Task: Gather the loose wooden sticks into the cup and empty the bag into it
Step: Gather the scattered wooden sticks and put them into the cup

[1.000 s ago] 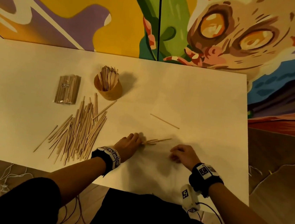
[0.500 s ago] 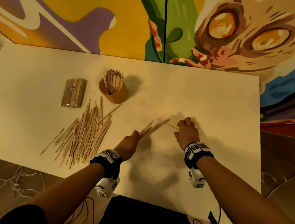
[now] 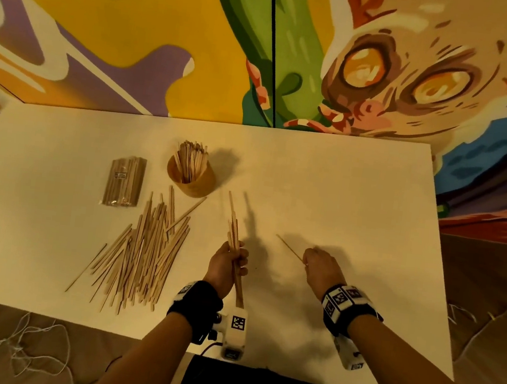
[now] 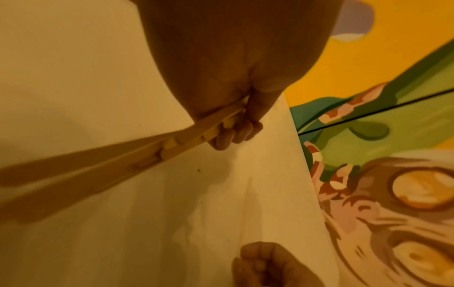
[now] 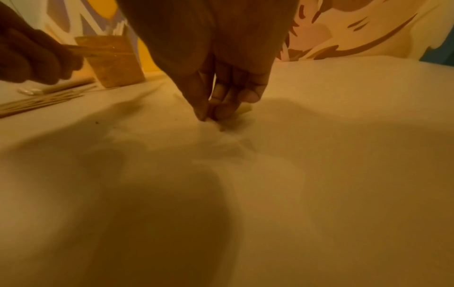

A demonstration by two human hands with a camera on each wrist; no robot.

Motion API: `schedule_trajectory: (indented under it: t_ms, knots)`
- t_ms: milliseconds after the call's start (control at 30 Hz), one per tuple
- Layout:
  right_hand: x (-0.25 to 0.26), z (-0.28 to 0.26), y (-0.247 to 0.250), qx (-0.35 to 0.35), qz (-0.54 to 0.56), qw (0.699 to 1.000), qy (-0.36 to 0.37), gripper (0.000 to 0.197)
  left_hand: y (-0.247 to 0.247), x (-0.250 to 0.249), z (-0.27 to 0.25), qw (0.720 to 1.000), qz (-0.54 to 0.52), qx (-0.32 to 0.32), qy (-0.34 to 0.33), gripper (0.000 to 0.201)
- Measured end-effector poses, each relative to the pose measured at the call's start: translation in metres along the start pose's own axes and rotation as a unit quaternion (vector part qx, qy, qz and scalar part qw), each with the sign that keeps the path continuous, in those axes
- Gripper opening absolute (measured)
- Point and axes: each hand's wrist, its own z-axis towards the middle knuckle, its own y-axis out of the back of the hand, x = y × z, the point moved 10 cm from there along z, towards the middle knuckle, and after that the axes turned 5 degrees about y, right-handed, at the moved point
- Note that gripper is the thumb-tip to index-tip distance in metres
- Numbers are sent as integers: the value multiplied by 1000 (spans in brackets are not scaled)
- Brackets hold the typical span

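Gripping stick bundle (image 3: pixel 234 237) left hand (image 3: pixel 226 266), right hand (image 3: pixel 321 267) seemingly pinching single stick (image 3: pixel 289 248)

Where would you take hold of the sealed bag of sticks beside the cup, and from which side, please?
Probably across its middle, from above. The bag lies flat on the table, long axis running away from the person, left of the cup and clear of the loose pile. Thumb and fingers can span its narrow width, with both long edges free.

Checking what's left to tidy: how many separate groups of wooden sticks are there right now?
5: standing in the cup; sealed in the bag; the loose pile on the table; a bundle gripped by the left hand; one stick pinched by the right hand.
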Motion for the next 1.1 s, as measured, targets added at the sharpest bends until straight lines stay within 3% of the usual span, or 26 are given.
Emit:
schedule_trajectory:
  t_ms: [100, 167, 267, 333, 400, 533, 700, 800, 867, 967, 1033, 1100]
  knots:
    - [-3, -12, -4, 10, 75, 996, -39, 20, -10, 8, -4, 998, -62, 10, 25, 23]
    - [-6, -20, -1, -7, 195, 977, -87, 14, -17, 12, -8, 997, -73, 14, 35, 23]
    - [14, -33, 17, -44, 381, 917, -106, 7, -26, 11, -15, 999, -36, 8, 30, 20]
    - [40, -42, 24, -27, 487, 868, -97, 11, -32, 6, -22, 1000, 6, 8, 13, 17]
    - [65, -49, 30, 5, 533, 842, -80, 10, -41, -1, -30, 999, 35, 16, -8, 18]
    - [89, -49, 36, 27, 530, 846, -50, 13, -50, -13, -42, 997, 57, 16, -45, 35]
    - [101, -46, 43, -6, 507, 862, -16, 12, -50, -31, -53, 990, 99, 1, -96, 31]
    - [110, -47, 39, -6, 509, 860, 15, 11, -40, -31, -48, 997, 17, -22, -74, 32]
    - [103, -50, 35, -25, 527, 849, -12, 3, -34, -33, -43, 995, -71, -28, -56, 31]
    - [75, -64, 19, -38, 523, 843, -118, 23, -30, -44, -42, 985, -159, -19, -69, 28]
    - [73, -77, -3, 37, 575, 796, -184, 40, -32, -52, -46, 983, -159, -14, -90, 28]
    - [89, -91, -18, 131, 667, 699, -222, 52, -38, -58, -53, 983, -139, -6, -117, 30]
